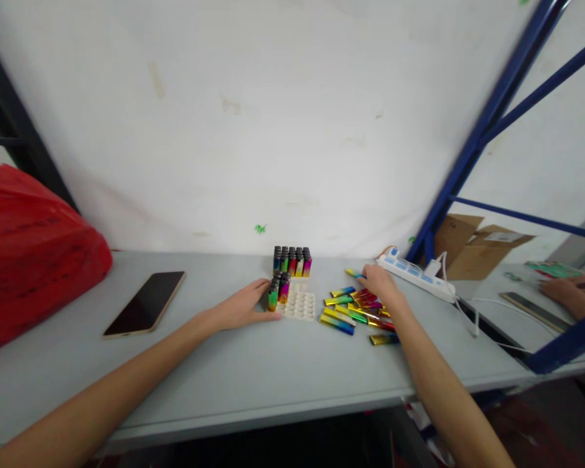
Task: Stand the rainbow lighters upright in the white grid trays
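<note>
A white plastic tray (299, 305) with round holes lies in the middle of the grey table (224, 364). Several rainbow-coloured lighters (278, 290) stand upright in its left end. My left hand (244, 305) rests flat against the tray's left side, fingers apart. Behind the tray stands a full block of upright lighters (292, 261). To the right, loose rainbow lighters (353, 310) lie in a pile. My right hand (380, 285) reaches over the far side of the pile, fingers closed on one lighter (353, 273).
A phone (145, 303) lies face up at the left, by a red plastic bag (29, 247). A white power strip (416, 276) with cables sits at the right, past blue shelf posts (472, 143). Another person's hand (572, 292) rests on the neighbouring table near cardboard boxes (472, 244).
</note>
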`<move>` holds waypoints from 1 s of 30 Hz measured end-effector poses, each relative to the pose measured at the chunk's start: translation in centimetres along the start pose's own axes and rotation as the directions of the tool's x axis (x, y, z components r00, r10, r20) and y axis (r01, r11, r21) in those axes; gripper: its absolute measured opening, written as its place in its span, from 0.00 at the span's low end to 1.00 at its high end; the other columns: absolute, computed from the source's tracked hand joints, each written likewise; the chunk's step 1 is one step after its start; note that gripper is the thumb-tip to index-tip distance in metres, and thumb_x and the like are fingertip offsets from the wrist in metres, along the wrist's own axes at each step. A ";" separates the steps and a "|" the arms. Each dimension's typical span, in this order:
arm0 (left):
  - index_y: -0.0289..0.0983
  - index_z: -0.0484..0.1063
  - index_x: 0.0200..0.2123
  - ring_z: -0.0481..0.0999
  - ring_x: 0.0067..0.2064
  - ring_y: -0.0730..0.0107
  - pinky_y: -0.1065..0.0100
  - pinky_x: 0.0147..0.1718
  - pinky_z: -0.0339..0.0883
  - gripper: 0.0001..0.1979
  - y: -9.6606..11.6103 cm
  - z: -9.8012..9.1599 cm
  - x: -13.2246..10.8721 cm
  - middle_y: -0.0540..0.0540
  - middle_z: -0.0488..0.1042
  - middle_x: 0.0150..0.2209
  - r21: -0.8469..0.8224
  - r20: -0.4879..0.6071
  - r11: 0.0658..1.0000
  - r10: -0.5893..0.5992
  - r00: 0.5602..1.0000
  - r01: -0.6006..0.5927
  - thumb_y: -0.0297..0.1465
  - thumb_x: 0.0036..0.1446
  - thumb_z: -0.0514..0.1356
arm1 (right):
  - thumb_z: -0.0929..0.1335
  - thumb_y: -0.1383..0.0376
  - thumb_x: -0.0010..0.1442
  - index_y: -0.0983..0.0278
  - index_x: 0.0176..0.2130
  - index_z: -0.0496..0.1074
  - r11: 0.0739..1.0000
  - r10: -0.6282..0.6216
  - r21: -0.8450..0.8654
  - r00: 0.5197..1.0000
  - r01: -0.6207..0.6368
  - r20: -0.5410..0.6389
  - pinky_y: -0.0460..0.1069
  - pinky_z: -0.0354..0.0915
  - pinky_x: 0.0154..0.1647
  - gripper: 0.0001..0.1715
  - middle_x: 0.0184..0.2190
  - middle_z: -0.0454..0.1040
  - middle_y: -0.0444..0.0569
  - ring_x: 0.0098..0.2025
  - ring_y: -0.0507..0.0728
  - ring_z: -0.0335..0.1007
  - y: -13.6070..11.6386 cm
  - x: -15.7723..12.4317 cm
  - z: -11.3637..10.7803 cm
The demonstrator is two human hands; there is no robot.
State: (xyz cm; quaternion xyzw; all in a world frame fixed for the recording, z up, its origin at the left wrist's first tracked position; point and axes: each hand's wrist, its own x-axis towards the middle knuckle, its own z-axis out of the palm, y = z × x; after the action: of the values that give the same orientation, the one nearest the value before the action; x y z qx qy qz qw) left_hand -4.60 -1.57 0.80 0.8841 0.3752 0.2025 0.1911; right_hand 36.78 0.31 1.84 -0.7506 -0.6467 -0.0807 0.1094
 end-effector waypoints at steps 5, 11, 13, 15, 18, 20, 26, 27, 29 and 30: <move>0.38 0.68 0.68 0.72 0.68 0.40 0.48 0.72 0.63 0.43 0.0 0.0 0.0 0.34 0.72 0.67 -0.007 0.000 1.000 -0.007 1.000 0.007 0.57 0.58 0.69 | 0.72 0.54 0.68 0.64 0.47 0.76 0.847 0.015 0.530 0.992 0.054 -0.126 0.51 0.67 0.39 0.17 0.28 0.80 0.48 0.32 0.59 0.76 -1.7 1.0 -1.1; 0.37 0.67 0.69 0.71 0.69 0.40 0.48 0.73 0.60 0.44 0.2 -0.1 -0.1 0.33 0.71 0.68 -0.018 0.011 1.000 -0.021 1.000 0.021 0.56 0.58 0.69 | 0.78 0.37 0.50 0.60 0.38 0.75 0.016 0.034 0.995 0.995 0.097 -0.098 0.49 0.69 0.35 0.33 0.35 0.77 0.46 0.36 0.55 0.71 -7.0 -0.6 -2.7; 0.36 0.66 0.69 0.71 0.69 0.40 0.48 0.73 0.60 0.44 0.3 -0.1 -0.1 0.33 0.70 0.68 -0.020 0.015 1.000 -0.013 1.000 0.013 0.56 0.59 0.69 | 0.79 0.37 0.50 0.58 0.40 0.71 -0.149 -0.052 0.988 0.998 0.036 -0.044 0.48 0.67 0.32 0.34 0.35 0.75 0.43 0.32 0.53 0.69 -9.1 -1.9 -2.9; 0.36 0.66 0.69 0.71 0.69 0.40 0.48 0.73 0.60 0.44 0.3 0.0 -0.1 0.33 0.70 0.68 -0.026 0.014 1.000 -0.006 1.000 0.006 0.56 0.59 0.69 | 0.79 0.37 0.52 0.56 0.42 0.68 -0.188 -0.187 0.982 0.982 -0.032 -0.004 0.45 0.61 0.26 0.35 0.29 0.71 0.38 0.24 0.49 0.60 -10.9 -3.0 -2.9; 0.36 0.66 0.69 0.71 0.68 0.41 0.49 0.72 0.61 0.43 0.3 0.0 -0.1 0.33 0.71 0.67 -0.038 0.014 0.999 0.009 1.000 -0.009 0.55 0.60 0.69 | 0.75 0.34 0.56 0.56 0.41 0.65 -0.068 -0.316 0.996 0.948 -0.057 0.033 0.44 0.47 0.20 0.34 0.23 0.58 0.32 0.20 0.48 0.45 -13.0 -4.4 -2.4; 0.36 0.67 0.68 0.72 0.67 0.41 0.50 0.71 0.63 0.42 0.2 0.1 -0.2 0.33 0.72 0.66 -0.045 0.007 0.999 0.021 1.000 -0.021 0.55 0.60 0.69 | 0.71 0.33 0.60 0.57 0.37 0.65 0.067 -0.325 0.997 0.946 0.024 -0.001 0.45 0.46 0.21 0.33 0.22 0.56 0.34 0.21 0.49 0.46 -13.9 -5.0 -1.9; 0.39 0.69 0.67 0.74 0.66 0.41 0.50 0.69 0.66 0.40 0.1 0.1 -0.3 0.36 0.73 0.65 -0.050 -0.026 0.998 0.045 0.999 -0.046 0.55 0.59 0.70 | 0.64 0.37 0.66 0.59 0.22 0.58 0.376 -0.254 0.897 0.957 0.234 -0.144 0.49 0.51 0.27 0.35 0.20 0.57 0.40 0.25 0.52 0.53 -15.5 -6.0 -1.0; 0.40 0.69 0.67 0.73 0.66 0.41 0.50 0.69 0.66 0.40 0.1 0.1 -0.3 0.36 0.73 0.65 -0.048 -0.027 0.998 0.048 0.998 -0.049 0.55 0.60 0.70 | 0.64 0.39 0.66 0.58 0.22 0.57 0.402 -0.246 0.883 0.958 0.242 -0.151 0.49 0.50 0.28 0.34 0.20 0.57 0.40 0.25 0.52 0.53 -15.6 -6.1 -1.0; 0.40 0.69 0.67 0.73 0.66 0.42 0.50 0.69 0.65 0.40 0.1 0.1 -0.3 0.36 0.74 0.65 -0.043 -0.023 0.998 0.045 0.999 -0.046 0.55 0.59 0.70 | 0.62 0.42 0.66 0.58 0.22 0.57 0.450 -0.235 0.853 0.956 0.266 -0.174 0.49 0.50 0.28 0.31 0.20 0.58 0.41 0.26 0.53 0.54 -15.7 -6.2 -1.0; 0.40 0.69 0.67 0.74 0.66 0.42 0.50 0.69 0.66 0.40 0.1 0.1 -0.3 0.36 0.74 0.65 -0.042 -0.020 0.998 0.041 0.999 -0.042 0.54 0.59 0.70 | 0.62 0.43 0.67 0.58 0.23 0.58 0.471 -0.234 0.837 0.954 0.280 -0.188 0.49 0.50 0.29 0.30 0.20 0.59 0.41 0.26 0.53 0.56 -15.7 -6.2 -1.0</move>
State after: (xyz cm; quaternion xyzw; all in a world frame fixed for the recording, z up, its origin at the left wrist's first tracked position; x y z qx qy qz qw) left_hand -4.72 -1.85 0.69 0.8855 0.3540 0.2229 0.2020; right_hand 20.32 -3.62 2.10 -0.4909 -0.7039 0.2151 0.4662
